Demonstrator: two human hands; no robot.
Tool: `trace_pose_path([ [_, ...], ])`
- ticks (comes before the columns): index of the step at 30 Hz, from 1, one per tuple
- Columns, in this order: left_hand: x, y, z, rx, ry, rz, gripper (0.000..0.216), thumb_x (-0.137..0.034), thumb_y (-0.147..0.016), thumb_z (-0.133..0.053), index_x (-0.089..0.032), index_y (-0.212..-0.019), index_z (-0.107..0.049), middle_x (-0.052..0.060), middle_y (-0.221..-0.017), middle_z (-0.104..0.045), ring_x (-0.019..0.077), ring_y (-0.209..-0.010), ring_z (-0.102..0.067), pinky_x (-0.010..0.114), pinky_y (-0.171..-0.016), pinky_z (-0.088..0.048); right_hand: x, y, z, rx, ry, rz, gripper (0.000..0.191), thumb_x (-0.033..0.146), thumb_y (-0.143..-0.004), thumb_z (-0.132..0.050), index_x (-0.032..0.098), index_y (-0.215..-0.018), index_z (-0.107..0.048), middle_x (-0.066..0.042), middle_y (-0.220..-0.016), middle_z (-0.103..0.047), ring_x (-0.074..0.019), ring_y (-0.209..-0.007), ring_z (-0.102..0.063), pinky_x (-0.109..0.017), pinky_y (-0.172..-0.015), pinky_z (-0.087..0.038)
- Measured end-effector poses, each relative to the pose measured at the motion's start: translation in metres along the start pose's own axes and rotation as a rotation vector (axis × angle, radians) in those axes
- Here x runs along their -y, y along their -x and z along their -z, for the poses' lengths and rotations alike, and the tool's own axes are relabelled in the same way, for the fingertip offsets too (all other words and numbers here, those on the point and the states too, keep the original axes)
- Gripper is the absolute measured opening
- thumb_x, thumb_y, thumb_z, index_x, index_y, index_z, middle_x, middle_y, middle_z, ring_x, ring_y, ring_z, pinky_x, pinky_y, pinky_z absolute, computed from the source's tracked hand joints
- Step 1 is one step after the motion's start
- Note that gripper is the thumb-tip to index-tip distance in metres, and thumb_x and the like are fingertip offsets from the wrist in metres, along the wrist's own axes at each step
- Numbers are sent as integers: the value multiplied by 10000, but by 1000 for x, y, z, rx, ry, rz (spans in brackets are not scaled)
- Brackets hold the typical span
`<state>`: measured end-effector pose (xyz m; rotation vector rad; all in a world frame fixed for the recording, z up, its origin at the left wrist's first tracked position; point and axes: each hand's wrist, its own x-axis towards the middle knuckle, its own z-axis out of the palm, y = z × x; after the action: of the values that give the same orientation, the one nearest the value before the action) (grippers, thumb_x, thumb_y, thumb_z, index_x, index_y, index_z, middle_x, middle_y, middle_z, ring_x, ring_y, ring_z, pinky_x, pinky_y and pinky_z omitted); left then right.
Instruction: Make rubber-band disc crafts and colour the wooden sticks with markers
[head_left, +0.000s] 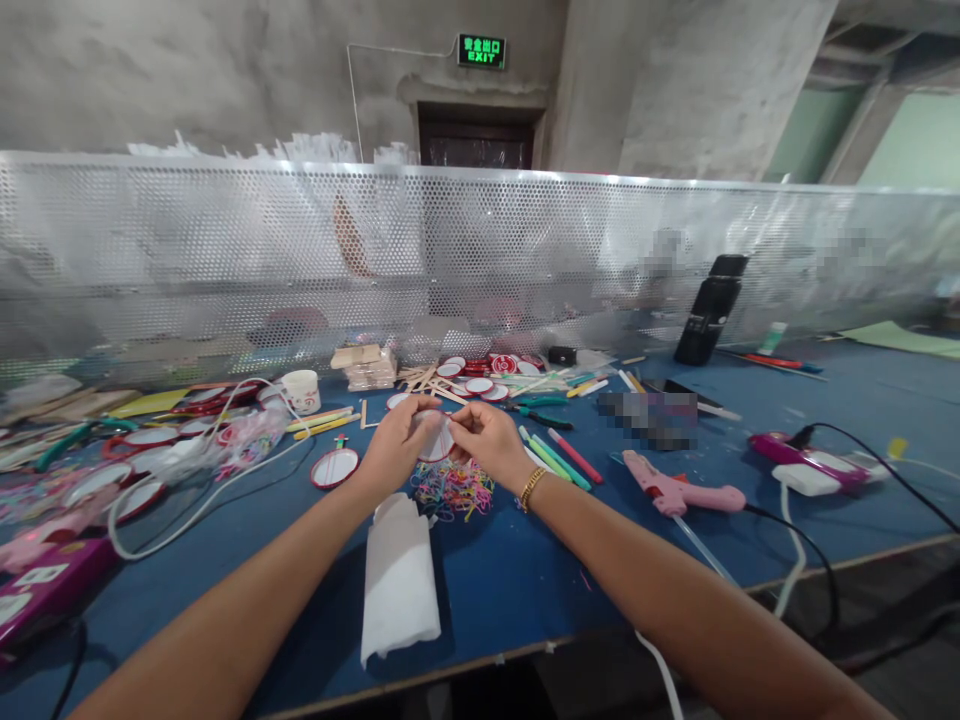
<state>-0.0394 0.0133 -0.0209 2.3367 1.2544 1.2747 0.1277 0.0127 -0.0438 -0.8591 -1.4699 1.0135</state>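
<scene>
Above the blue table, my left hand grips a round white disc with a red rim by its left side. At the disc's right edge, my right hand has thumb and fingers pinched together; what lies between the tips is too small to make out. A thin line runs across the disc's face. Just below my hands lies a heap of short, colourful strings. A similar red-rimmed disc rests left of my left hand. Closer to me is a folded white cloth or paper.
Felt-tip pens, teal-handled pliers and a pink glue gun lie to the right. Behind stand a black bottle and a perforated metal screen. A paper cup and looping white cable are left.
</scene>
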Motion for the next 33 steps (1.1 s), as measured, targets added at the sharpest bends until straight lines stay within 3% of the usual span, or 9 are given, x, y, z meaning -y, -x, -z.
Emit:
trace_pose_path([
  [3,-1,3,3,88,-50,-113,469,-418,-890,-545,-234,-1320,-514,94,-1365,-546,257,-1287,-473,426,-1091,-371,0,-4,6,-67,23,-38,183,256,-730,-620,213,-890,-543,52,-579,-630,-126,-424,-600,-228,-417,-511],
  [8,0,7,2,205,-182,-185,717,-408,-814,-657,-250,-1458,-384,115,-1511,-403,286,-1409,-360,446,-1155,-327,-2,-9,13,-112,45,-52,212,214,-721,-609,209,-925,-550,56,-557,-617,-138,-434,-611,-233,-413,-514],
  [12,3,6,0,181,-243,-185,684,-374,-844,-617,-219,-1464,-373,124,-1487,-452,270,-1393,-394,453,-1155,-334,-4,-10,13,-105,59,-44,136,232,-724,-614,194,-844,-564,43,-556,-618,-139,-443,-625,-225,-410,-509],
  [26,2,6,-4,112,-255,-188,623,-291,-772,-649,-194,-1365,-484,140,-1389,-547,278,-1316,-485,472,-1125,-373,-12,-10,12,-87,47,-32,166,310,-728,-646,201,-819,-561,49,-529,-613,-133,-433,-614,-227,-414,-520],
  [30,2,5,-4,111,-170,-160,603,-297,-763,-655,-205,-1341,-511,132,-1385,-552,282,-1312,-484,475,-1116,-371,-12,-10,12,-78,41,-35,176,327,-733,-644,202,-822,-557,45,-536,-618,-136,-449,-620,-227,-423,-519],
  [33,6,3,-7,59,26,-27,567,-357,-785,-637,-199,-1319,-528,125,-1367,-569,276,-1256,-529,445,-1043,-439,-9,-10,13,-65,50,9,177,333,-745,-632,204,-840,-557,37,-562,-627,-136,-451,-615,-233,-431,-508],
])
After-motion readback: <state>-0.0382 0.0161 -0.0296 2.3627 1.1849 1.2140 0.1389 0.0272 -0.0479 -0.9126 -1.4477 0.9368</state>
